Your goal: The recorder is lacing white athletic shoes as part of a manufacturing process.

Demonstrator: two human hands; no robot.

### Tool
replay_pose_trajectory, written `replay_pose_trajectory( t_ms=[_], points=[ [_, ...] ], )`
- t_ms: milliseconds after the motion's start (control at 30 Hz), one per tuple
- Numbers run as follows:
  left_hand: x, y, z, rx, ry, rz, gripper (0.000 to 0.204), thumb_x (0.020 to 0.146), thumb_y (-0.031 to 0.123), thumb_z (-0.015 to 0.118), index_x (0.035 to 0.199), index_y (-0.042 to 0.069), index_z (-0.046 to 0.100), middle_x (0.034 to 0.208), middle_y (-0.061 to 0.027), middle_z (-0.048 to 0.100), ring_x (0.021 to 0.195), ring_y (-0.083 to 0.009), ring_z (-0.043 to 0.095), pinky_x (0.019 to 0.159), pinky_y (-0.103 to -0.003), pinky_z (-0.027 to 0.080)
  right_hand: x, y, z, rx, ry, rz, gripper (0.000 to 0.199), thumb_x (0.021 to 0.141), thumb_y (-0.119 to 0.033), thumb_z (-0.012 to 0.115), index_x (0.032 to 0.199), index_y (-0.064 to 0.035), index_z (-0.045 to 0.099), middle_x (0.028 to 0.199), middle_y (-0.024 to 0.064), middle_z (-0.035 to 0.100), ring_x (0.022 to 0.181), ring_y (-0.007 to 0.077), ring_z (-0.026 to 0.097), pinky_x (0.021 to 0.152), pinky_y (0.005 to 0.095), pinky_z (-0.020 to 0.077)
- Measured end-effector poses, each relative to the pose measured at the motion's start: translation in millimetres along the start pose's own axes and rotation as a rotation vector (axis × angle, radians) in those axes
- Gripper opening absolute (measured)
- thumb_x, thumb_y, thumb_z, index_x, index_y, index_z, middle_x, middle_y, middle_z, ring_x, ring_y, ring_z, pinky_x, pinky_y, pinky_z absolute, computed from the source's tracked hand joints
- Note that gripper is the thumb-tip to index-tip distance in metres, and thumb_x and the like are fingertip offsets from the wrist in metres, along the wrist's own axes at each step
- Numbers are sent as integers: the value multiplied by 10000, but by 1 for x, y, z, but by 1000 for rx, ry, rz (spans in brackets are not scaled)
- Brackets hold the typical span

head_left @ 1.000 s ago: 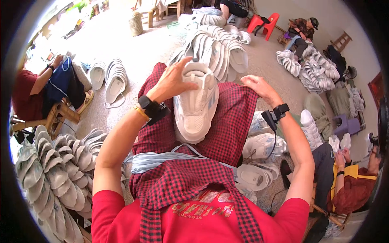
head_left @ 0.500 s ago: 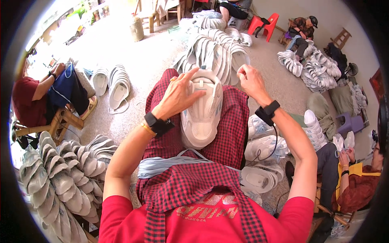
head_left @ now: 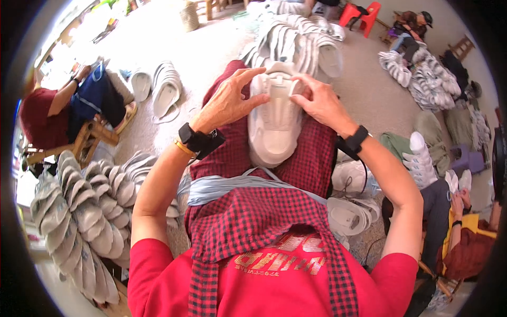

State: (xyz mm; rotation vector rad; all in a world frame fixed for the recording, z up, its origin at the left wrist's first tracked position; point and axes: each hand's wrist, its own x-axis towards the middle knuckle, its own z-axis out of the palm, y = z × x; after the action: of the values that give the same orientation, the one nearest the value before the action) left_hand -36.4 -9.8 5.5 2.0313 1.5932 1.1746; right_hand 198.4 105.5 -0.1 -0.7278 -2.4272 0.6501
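A white sneaker (head_left: pixel 274 124) rests on my lap between my knees, toe toward me and its opening facing away. My left hand (head_left: pixel 232 100) grips the left edge of the opening, thumb on the upper near the eyelets and fingers along the collar. On the opposite edge, my right hand (head_left: pixel 319 100) pinches the shoe with thumb and bent fingers; whether a lace is also between them is too small to tell. A bundle of light blue laces (head_left: pixel 227 189) lies across my lap on the red-and-black checked apron (head_left: pixel 253 208).
Stacked shoe uppers (head_left: pixel 79 222) crowd my left. Beyond my knees lies a heap of white shoes (head_left: pixel 296 42); more shoes (head_left: pixel 351 214) sit at my right. People work at the left (head_left: pixel 45 116), right (head_left: pixel 465 243) and far right (head_left: pixel 412 29). A red chair (head_left: pixel 360 17) stands behind.
My right hand has come in from the air on the right and taken hold of the shoe's right edge. The left hand stays at the left edge. The whole view has shifted.
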Motion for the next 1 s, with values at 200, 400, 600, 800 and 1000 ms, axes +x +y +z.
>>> replay_pose_trajectory(
  t_ms=[200,400,600,800,1000],
  points=[
    [-60,3,-47,18,-269,-131,142,866,141,695,911,11,727,882,-60,724,751,-129,655,649,-290,506,-33,-17,5,465,133,276,344,914,-91,668,1254,-73,619,758,28,631,630,81,580,602,249,487],
    [-112,32,-17,120,-611,-115,170,843,166,709,866,-2,717,798,-163,657,747,-324,664,679,-417,523,-84,-63,33,173,-211,-162,119,852,-78,652,937,-9,700,889,176,698,840,334,695,759,392,547],
    [-114,27,7,271,-521,-117,191,867,185,675,852,-3,704,834,-170,669,828,-372,656,745,-454,509,-91,-66,55,199,-311,-112,163,877,-106,616,961,-1,708,898,198,707,856,360,696,773,427,551],
    [-113,24,5,183,-539,-96,163,864,150,672,876,-10,695,889,-166,669,838,-354,655,750,-432,517,-95,-68,50,222,-272,-159,151,859,-65,650,988,-5,702,885,183,710,802,324,711,722,390,558],
    [-86,115,-61,-73,69,71,343,946,219,624,1202,-8,649,1108,-123,689,921,-206,664,809,-340,529,-95,-178,-94,172,210,-365,109,792,25,675,851,-61,642,747,31,626,697,226,570,681,361,473]
  ],
)
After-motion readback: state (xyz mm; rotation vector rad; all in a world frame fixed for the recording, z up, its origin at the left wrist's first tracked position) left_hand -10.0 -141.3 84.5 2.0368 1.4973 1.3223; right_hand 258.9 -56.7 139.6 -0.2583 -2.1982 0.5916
